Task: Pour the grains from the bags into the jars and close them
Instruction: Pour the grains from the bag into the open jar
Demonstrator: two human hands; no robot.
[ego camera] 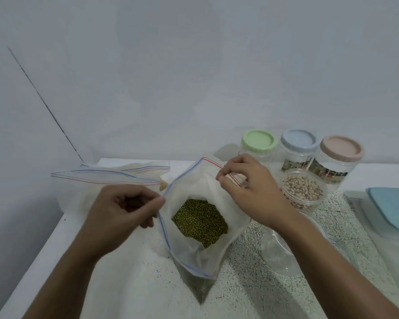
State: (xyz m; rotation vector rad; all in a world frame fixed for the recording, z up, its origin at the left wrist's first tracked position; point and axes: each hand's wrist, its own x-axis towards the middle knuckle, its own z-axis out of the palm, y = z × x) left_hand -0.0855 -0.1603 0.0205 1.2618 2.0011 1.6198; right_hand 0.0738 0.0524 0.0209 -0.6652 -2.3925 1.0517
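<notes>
Zip bags [111, 174] lie flat at the far left of the counter [129, 272], a few pale grains showing at one corner; they look emptied. Next, the left hand [122, 208] curls its grip on the blue-striped edge of the bag of green grains [200, 217], which stands mid-counter. The right hand [247, 187] pinches the red-striped edge opposite, so the mouth gapes wide. Beneath the right forearm sits a clear jar [283, 256], seemingly empty. Behind it an open jar of pale beans [303, 188] is filled but not lidded. Three lidded jars stand at the back, green [259, 140], blue [298, 139] and pink [341, 147]; I cannot tell their contents. By my reading, the task is partway: the green grains await pouring, and both front jars need closing.
</notes>
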